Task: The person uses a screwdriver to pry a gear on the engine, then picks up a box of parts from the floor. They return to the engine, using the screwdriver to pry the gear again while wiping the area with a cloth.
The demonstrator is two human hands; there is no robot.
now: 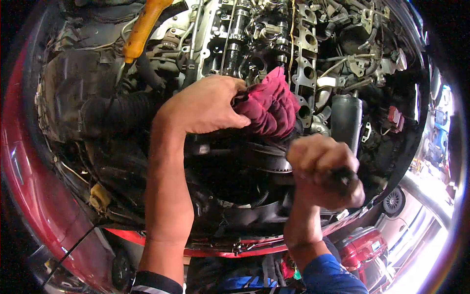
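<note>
My left hand (pixel 210 105) is curled against the left side of a bunched dark red cloth (pixel 271 108), thumb below and fingers above. The cloth lies at the near end of the opened engine (pixel 235 46), whose shafts show beyond it. Lower right, my right hand (pixel 323 171) is closed in a fist around a dark handle (pixel 344 177). Motion blurs this fist, and what the handle belongs to cannot be made out. It is apart from the cloth.
An orange work light (pixel 142 32) hangs at the upper left. A black ribbed hose (pixel 117 108) runs left of my forearm. A dark cylinder (pixel 346 117) stands right of the engine. Red bodywork (pixel 44 196) curves along the left, and another red car (pixel 364 247) is behind at the lower right.
</note>
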